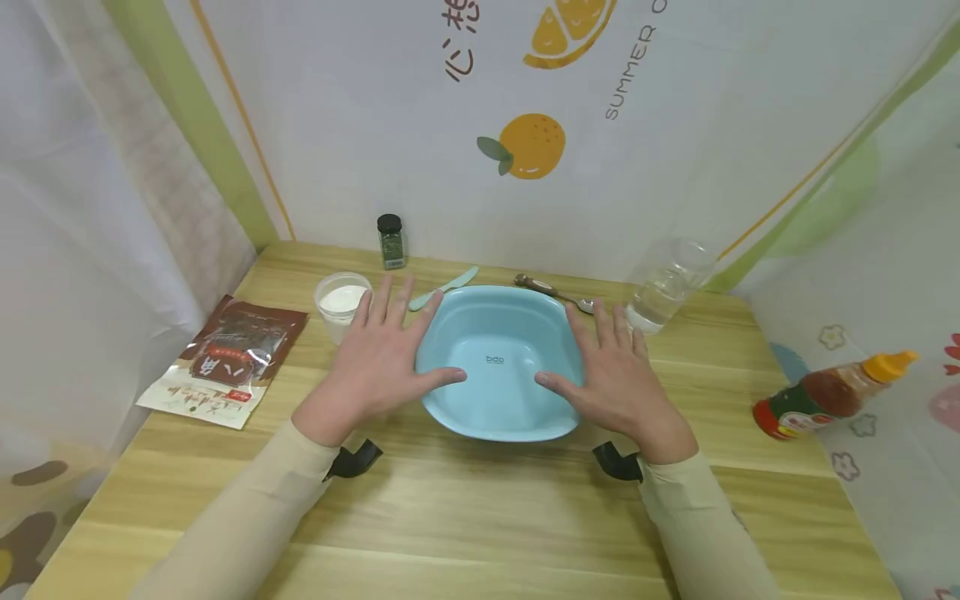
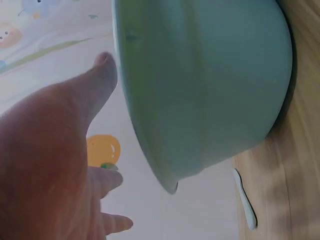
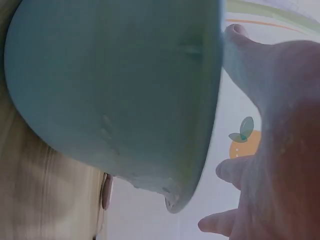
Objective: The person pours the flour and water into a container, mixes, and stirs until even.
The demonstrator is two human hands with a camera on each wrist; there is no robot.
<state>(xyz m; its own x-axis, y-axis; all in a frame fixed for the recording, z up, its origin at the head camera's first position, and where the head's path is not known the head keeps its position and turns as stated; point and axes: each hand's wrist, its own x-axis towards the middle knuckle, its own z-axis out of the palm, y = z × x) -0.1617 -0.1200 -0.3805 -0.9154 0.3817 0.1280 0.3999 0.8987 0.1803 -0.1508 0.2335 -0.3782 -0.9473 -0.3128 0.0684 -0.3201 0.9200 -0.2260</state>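
Packet point(image 1: 228, 358): left side of counter point(image 1: 487, 521), flat, fine print hard to read.
White-filled cup point(image 1: 339, 312): right of packet, partly covered.
Left grip point(image 1: 378, 362): fingers straight, spread over left rim of basin point(image 1: 487, 404), holding nothing; rim contact, can't tell.
Basin: mid-counter, upright, mouth up, long axis left-right. Side rims partly hidden under both grips; wrist views crop its body. Small lettering on inner floor, hard to read.
Spoon point(image 1: 537, 285): just beyond basin's far side, handle to left.
Right grip point(image 1: 618, 379): spread likewise over right rim, nothing held; contact unclear.
Clear cup point(image 1: 660, 292): far right, outline faint.
Sauce bottle point(image 1: 817, 400): right side.
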